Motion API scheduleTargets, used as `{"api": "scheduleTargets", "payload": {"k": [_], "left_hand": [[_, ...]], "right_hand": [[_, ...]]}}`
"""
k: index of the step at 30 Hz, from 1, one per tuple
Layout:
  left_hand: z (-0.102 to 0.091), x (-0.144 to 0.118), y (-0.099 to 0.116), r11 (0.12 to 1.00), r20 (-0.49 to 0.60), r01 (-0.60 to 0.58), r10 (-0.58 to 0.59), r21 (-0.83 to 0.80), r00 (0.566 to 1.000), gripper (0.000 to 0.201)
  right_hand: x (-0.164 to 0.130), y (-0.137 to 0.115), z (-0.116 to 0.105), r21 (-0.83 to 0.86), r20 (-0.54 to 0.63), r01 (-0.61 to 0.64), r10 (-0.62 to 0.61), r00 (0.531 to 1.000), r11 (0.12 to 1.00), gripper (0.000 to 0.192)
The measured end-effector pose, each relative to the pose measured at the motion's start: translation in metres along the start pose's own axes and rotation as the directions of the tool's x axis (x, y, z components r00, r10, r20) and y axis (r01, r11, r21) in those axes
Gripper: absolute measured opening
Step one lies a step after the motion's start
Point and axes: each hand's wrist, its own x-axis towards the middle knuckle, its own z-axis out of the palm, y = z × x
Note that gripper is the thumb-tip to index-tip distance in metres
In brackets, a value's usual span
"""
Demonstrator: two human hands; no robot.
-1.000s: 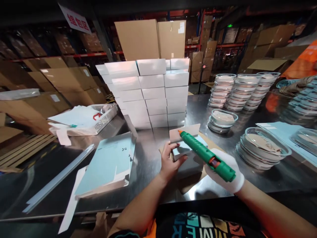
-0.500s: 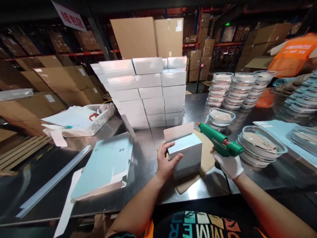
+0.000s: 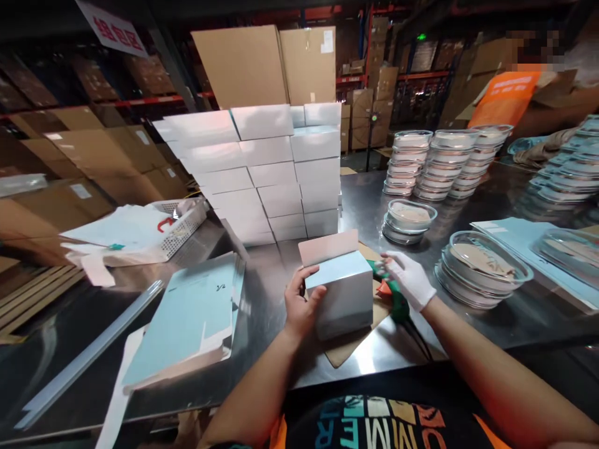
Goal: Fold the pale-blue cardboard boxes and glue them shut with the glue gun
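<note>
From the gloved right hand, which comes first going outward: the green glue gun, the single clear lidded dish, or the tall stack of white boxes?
1. Green glue gun, right under the gloved right hand.
2. Single clear lidded dish, just beyond.
3. Tall stack of white boxes, far back-left.

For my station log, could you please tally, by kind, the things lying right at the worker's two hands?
box: 1
glue gun: 1
cardboard mat: 1
Total: 3

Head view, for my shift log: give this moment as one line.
left hand: grips box | right hand: gloved, on green glue gun | box flap: open | surface: steel table
</note>
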Motion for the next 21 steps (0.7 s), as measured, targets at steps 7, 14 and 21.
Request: {"api": "scheduleTargets", "payload": {"k": [7,14,21], "left_hand": [[-0.008,-0.003,-0.008,0.992,0.078,-0.118,0.115,0.039,0.990,0.058],[0.001,0.006,-0.001,0.937,-0.029,-0.277,0.277,-0.215,0.960,0.052],[-0.017,0.021,0.010,0.829,0.252,-0.528,0.559,-0.185,0.790,0.025]], "right_hand": [[-0.005,-0.050,0.051,0.191,0.348,0.151,-0.211,0.913,0.970,0.045],[0.001,-0.016,0.025,0.183,0.358,0.489,-0.520,0.775,0.853,0.057],[-0.014,-0.022,0.020,0.219,0.416,0.628,-0.653,0.633,0.747,0.030]]}}
